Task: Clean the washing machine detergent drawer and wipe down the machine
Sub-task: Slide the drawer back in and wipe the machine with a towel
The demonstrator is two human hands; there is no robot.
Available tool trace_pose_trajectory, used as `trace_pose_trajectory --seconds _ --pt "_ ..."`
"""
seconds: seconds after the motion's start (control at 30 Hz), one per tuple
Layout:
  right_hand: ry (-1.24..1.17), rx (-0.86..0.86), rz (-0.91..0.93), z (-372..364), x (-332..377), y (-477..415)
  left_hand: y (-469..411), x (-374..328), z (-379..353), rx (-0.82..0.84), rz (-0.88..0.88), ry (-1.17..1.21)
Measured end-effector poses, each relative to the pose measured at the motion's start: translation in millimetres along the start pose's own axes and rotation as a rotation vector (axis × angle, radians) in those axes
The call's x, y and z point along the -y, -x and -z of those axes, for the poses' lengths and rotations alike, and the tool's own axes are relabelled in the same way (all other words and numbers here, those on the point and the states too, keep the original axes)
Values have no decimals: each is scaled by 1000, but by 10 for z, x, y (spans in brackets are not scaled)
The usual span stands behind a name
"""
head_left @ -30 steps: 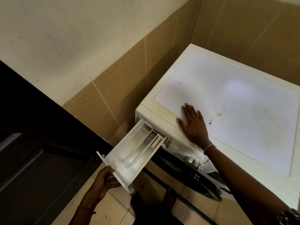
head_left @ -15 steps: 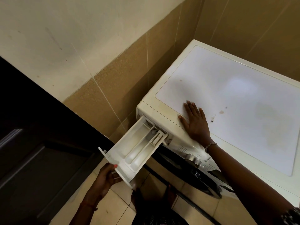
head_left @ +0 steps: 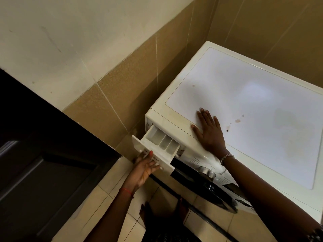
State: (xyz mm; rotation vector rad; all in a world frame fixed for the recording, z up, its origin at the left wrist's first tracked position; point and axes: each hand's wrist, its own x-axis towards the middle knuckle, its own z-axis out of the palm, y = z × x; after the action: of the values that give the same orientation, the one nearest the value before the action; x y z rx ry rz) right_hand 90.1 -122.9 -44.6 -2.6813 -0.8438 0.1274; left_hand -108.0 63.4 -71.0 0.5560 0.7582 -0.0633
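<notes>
The white washing machine (head_left: pixel 253 95) stands in a tiled corner. Its white detergent drawer (head_left: pixel 163 141) sticks out only a short way from the top left of the front, showing three compartments. My left hand (head_left: pixel 144 165) presses the drawer's front panel with straight fingers from below and in front. My right hand (head_left: pixel 208 131) lies flat, fingers spread, on the near left edge of the machine's top. A few brown stains (head_left: pixel 237 121) mark the top just right of that hand.
A dark wooden door (head_left: pixel 43 163) fills the left, close to the drawer. Beige wall tiles (head_left: pixel 125 88) rise behind the machine. The control dial (head_left: pixel 207 172) and the dark round door (head_left: pixel 220 193) are on the front. My bare feet (head_left: pixel 148 212) stand on pale floor tiles.
The drawer has slid most of the way back into the machine. My left hand moved from gripping under its front to pressing on the panel. My right hand stayed flat on top.
</notes>
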Motion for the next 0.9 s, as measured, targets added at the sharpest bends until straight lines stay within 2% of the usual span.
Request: trace_pose_trajectory --seconds 0.1,0.23,0.47,0.9 --pt "0 4 -3 13 3 0 -201 5 -118 -54 -26 67" --pt "-2 0 -4 16 5 4 -385 12 -179 -6 -48 72" --pt "10 -3 -10 15 13 2 -652 27 -372 -27 -78 46" --pt "-2 -9 -15 25 22 3 -672 -13 -531 -6 -76 57"
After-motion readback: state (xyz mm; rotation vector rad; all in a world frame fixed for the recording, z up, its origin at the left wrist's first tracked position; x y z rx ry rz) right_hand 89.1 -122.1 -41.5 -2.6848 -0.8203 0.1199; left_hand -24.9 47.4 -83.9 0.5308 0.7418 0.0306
